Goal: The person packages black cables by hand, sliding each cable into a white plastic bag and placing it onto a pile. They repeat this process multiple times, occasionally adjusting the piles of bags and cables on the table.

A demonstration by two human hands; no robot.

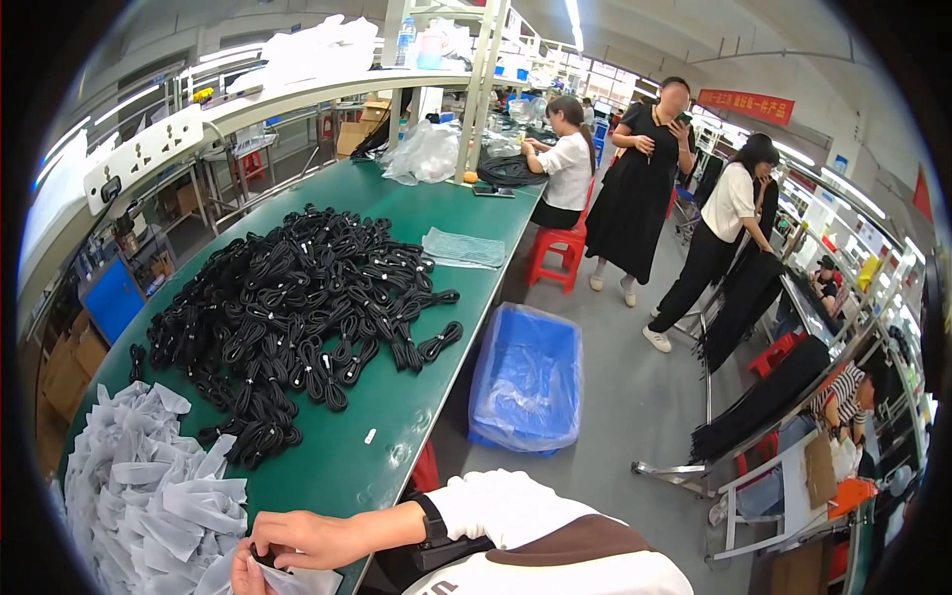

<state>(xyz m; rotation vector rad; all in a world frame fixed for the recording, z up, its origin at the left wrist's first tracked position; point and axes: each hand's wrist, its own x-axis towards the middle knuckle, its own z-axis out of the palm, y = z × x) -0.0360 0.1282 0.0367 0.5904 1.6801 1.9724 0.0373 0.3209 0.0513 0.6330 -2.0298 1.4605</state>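
At the lower edge, my right hand, with a black band on its wrist, bends its fingers over a small black piece of bundled cable, mostly hidden. Just below it, my left hand is partly cut off by the edge and pinches a translucent plastic bag. Both hands are close together, at the mouth of this bag. Beside them lies a heap of frosted plastic bags. Farther up the green table spreads a large pile of coiled black cables, each tied into a bundle.
A blue bin with a clear liner stands on the floor right of the table. A greenish folded sheet lies by the far table edge. Beyond are a seated person, two standing people, and racks hung with black cables.
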